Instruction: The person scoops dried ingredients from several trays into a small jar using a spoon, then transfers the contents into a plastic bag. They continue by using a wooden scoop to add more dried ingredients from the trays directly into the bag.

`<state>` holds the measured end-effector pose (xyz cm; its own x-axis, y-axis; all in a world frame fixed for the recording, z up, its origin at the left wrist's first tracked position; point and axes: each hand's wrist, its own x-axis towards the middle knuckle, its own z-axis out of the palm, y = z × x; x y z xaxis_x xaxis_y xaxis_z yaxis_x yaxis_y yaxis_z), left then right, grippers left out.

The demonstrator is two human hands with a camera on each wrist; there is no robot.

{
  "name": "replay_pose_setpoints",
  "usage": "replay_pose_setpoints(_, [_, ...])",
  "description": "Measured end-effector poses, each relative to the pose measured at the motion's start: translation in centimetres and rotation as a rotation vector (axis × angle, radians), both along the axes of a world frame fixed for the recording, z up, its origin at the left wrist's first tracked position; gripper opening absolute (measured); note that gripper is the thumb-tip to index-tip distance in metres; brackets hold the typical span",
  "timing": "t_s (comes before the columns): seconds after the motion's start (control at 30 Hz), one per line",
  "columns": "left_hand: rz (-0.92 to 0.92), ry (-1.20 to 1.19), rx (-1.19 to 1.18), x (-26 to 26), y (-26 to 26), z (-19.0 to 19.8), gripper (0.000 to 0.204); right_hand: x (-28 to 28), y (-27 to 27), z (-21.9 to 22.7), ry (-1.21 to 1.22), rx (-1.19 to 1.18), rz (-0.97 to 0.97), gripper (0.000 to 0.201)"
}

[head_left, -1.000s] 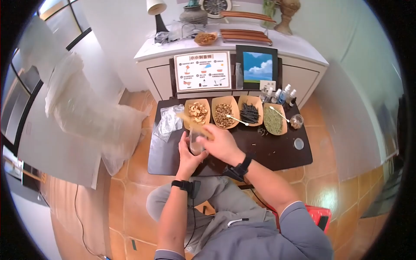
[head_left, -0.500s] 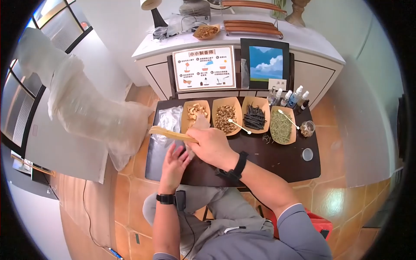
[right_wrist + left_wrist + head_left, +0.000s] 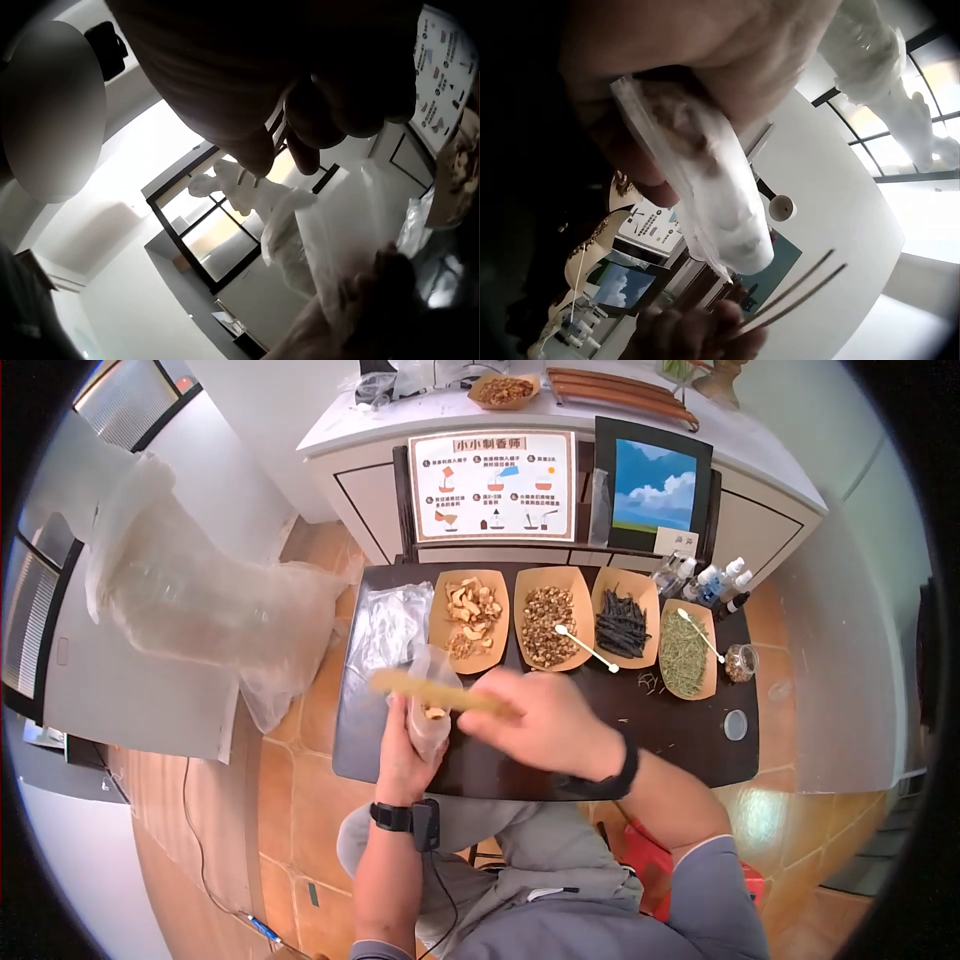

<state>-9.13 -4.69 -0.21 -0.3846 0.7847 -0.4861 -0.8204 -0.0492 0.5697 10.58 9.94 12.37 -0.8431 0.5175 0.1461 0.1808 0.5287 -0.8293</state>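
My left hand (image 3: 405, 755) holds a clear plastic bag (image 3: 430, 738) upright over the table's front left. A few pale dried pieces show low inside it, and a strip runs along one edge of the bag (image 3: 727, 199) in the left wrist view. My right hand (image 3: 555, 725), blurred, grips wooden tongs (image 3: 415, 688) whose tips point left across the bag's upper part. In the left wrist view the two tong arms (image 3: 799, 296) stand slightly apart with nothing between them. Behind the bag sits a paper tray of dried slices (image 3: 475, 615).
To the right stand paper trays of brown bits (image 3: 548, 625), black sticks (image 3: 624, 622) and green needles (image 3: 684, 655); white spoons lie on two. Spray bottles (image 3: 725, 580), a small jar (image 3: 741, 662) and a lid (image 3: 735, 725) are at the right. Plastic bags (image 3: 385, 625) lie left.
The tongs and right hand went left off the bag, then came back right over it. My left hand opened loosely and again grips the bag. The head view tilted down.
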Motion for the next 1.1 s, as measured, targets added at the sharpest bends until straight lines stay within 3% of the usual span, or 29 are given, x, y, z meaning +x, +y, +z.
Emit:
replay_pose_setpoints(0.03, [-0.038,-0.012,0.115,-0.3,-0.3,-0.4,0.050,0.5,1.3,-1.3,0.119,0.071,-0.071,0.035])
replay_pose_setpoints(0.1, [0.002,0.002,0.048,0.5,0.1,0.9,0.046,1.8,3.6,-1.0,-0.005,0.116,-0.196,0.032])
replay_pose_setpoints(0.17, [0.111,0.040,-0.024,0.9,0.3,1.6,0.045,2.9,5.4,-1.1,-0.149,0.308,-0.225,0.027])
replay_pose_setpoints(0.2, [0.153,0.071,-0.065,1.0,0.2,1.8,0.044,3.1,6.1,-1.2,-0.161,0.308,-0.230,0.027])
replay_pose_setpoints(0.27, [0.169,0.096,-0.055,0.6,-0.3,1.8,0.044,3.3,7.1,-1.6,-0.229,0.580,-0.159,0.023])
replay_pose_setpoints(0.37, [0.211,0.144,-0.050,-0.4,-0.9,1.6,0.044,1.7,7.6,-2.6,-0.177,0.669,-0.090,0.023])
replay_pose_setpoints(0.47, [0.259,0.164,-0.072,-0.8,-1.3,1.1,0.046,-1.0,7.8,-2.8,-0.211,0.693,-0.046,0.021])
replay_pose_setpoints(0.6, [0.173,0.186,-0.024,-0.7,-1.6,0.2,0.049,-4.2,8.5,-3.6,-0.327,0.680,-0.047,0.025])
replay_pose_setpoints(0.7, [0.171,0.171,-0.051,0.1,-0.9,0.6,0.051,-4.7,8.5,-5.3,-0.318,0.687,-0.010,0.023])
replay_pose_setpoints(0.8, [0.172,0.156,-0.076,0.3,-0.7,0.0,0.055,-3.6,7.7,-4.2,-0.426,0.669,0.010,0.023])
replay_pose_setpoints(0.9, [0.154,0.151,-0.057,0.7,-0.6,-0.6,0.054,-3.1,7.7,-3.8,-0.401,0.680,-0.036,0.025])
replay_pose_setpoints(1.1, [0.097,-0.006,0.021,2.7,0.6,1.9,0.051,-5.5,8.4,-6.2,-0.318,0.734,-0.043,0.027])
